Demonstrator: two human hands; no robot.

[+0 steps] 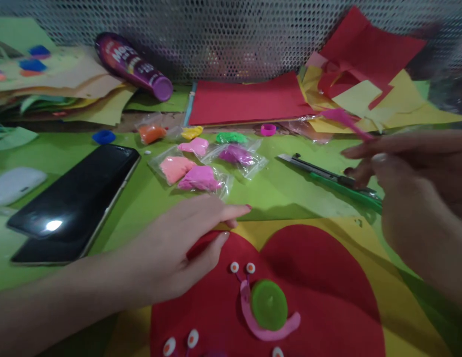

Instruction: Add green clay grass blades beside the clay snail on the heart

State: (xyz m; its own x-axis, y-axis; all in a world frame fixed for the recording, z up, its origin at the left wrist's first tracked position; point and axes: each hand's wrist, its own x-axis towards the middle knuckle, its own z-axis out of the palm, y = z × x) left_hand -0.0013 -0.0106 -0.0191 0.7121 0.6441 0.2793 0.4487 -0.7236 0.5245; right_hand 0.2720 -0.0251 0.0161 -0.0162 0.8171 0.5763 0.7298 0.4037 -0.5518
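My left hand (186,243) lies flat with fingers stretched out on the upper left edge of a red paper heart (327,292), which sits on a yellow sheet (398,307). On the heart is a clay snail (268,310) with a green round shell, a pink body and white eye stalks. More white eyes (182,343) show at the bottom edge. My right hand (409,183), blurred at the right, pinches a thin pink tool (346,121) raised above the table.
Small bags of coloured clay (201,163) lie in the middle. A green utility knife (331,181) rests right of them. A black phone (74,203) and a white object (15,184) sit left. A purple tube (134,64), red sheets (245,101) and paper scraps line the mesh wall.
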